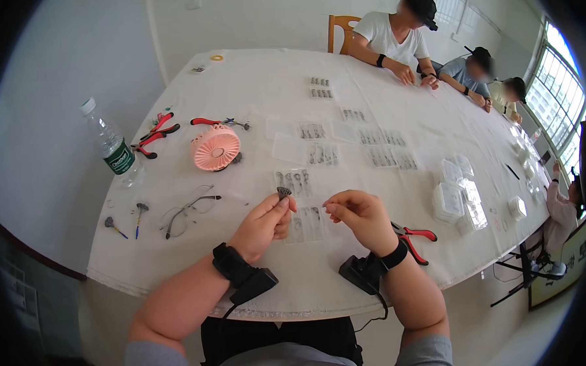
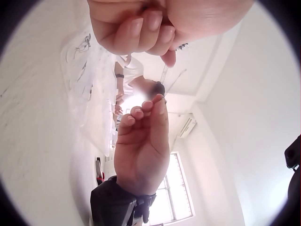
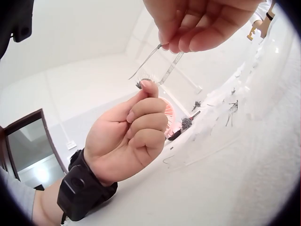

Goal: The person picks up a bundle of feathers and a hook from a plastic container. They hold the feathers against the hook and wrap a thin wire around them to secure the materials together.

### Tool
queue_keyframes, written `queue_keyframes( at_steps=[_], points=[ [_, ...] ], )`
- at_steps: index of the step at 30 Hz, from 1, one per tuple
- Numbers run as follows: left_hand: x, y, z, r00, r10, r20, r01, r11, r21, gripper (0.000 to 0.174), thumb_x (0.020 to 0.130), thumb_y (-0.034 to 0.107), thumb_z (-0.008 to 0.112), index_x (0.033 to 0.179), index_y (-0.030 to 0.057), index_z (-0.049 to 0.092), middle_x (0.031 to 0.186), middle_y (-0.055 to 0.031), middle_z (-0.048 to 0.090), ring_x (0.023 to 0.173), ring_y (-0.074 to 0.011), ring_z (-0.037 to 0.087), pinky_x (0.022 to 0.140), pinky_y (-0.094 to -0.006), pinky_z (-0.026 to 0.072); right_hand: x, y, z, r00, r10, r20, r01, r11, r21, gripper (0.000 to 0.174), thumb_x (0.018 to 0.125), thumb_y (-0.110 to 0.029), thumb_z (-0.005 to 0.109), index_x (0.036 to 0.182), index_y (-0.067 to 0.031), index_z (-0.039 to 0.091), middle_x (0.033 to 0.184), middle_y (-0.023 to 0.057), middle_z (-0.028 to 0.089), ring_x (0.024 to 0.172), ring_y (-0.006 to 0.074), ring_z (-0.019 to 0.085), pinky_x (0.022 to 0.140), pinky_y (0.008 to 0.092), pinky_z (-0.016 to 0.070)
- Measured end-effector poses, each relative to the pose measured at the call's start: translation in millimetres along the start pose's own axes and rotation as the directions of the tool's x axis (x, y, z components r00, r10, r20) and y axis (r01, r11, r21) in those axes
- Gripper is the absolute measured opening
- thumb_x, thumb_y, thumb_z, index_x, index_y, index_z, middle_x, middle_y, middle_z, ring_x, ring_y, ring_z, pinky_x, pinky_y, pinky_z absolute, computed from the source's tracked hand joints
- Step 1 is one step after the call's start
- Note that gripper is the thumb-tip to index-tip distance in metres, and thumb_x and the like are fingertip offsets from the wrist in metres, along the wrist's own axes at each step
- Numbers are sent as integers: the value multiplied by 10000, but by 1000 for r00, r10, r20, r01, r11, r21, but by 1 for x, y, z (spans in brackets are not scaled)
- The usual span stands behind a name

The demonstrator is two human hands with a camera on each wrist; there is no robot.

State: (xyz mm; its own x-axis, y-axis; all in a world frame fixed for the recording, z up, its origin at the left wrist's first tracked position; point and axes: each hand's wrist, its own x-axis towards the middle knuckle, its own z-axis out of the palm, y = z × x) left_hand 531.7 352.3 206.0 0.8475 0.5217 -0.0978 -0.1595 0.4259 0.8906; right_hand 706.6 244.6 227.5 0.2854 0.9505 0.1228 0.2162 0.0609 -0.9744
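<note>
My left hand [image 1: 267,225] grips a dark, bristly bunch [image 1: 284,192] that fans out above thumb and forefinger; its lower part is hidden in the curled fingers. To the right of it, my right hand [image 1: 363,217] pinches a thin grey wire-like piece [image 3: 145,62] between thumb and fingertips. In the right wrist view this piece slants down toward the bunch, with a gap between them. Below the hands lies a clear tray [image 1: 317,234] with small dark pieces in its compartments. The left wrist view shows the right hand's palm [image 2: 141,155] facing the left hand.
Red-handled pliers [image 1: 414,240] lie beside my right wrist. On the left are glasses [image 1: 188,210], two bristly-headed sticks [image 1: 138,219], a pink fan [image 1: 216,149], more pliers [image 1: 155,133] and a bottle [image 1: 117,151]. Clear boxes [image 1: 449,201] stand right; other people [image 1: 391,41] sit beyond.
</note>
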Motion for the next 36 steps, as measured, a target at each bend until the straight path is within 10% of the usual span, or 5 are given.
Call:
queue_keyframes(
  at_steps=[6, 15, 36],
  points=[
    [-1, 1, -5, 999, -23, 33, 24, 998, -50, 206, 941, 223, 370, 855, 57, 455, 589, 64, 272, 484, -40, 225, 462, -197, 213, 0, 5, 1, 999, -47, -6, 47, 999, 22, 94, 801, -43, 600, 874, 10, 627, 736, 26, 607, 660, 72, 541, 608, 205, 447],
    [-2, -1, 4, 996, 8, 88, -13, 998, 54, 143, 937, 204, 401, 893, 74, 442, 592, 56, 275, 493, -49, 234, 469, -206, 228, -4, -7, 7, 884, -448, 133, 466, 870, -165, 63, 752, 14, 620, 808, -15, 616, 1133, 111, 534, 868, 174, 607, 723, 275, 488],
    [-2, -1, 6, 995, 39, 89, -44, 997, 60, 166, 948, 211, 369, 926, 66, 447, 592, 50, 273, 495, -55, 233, 473, -210, 234, -3, -8, 11, 888, -421, 186, 449, 881, -149, 54, 758, 31, 595, 787, -9, 575, 1175, 137, 527, 917, 211, 586, 776, 291, 473]
  ],
)
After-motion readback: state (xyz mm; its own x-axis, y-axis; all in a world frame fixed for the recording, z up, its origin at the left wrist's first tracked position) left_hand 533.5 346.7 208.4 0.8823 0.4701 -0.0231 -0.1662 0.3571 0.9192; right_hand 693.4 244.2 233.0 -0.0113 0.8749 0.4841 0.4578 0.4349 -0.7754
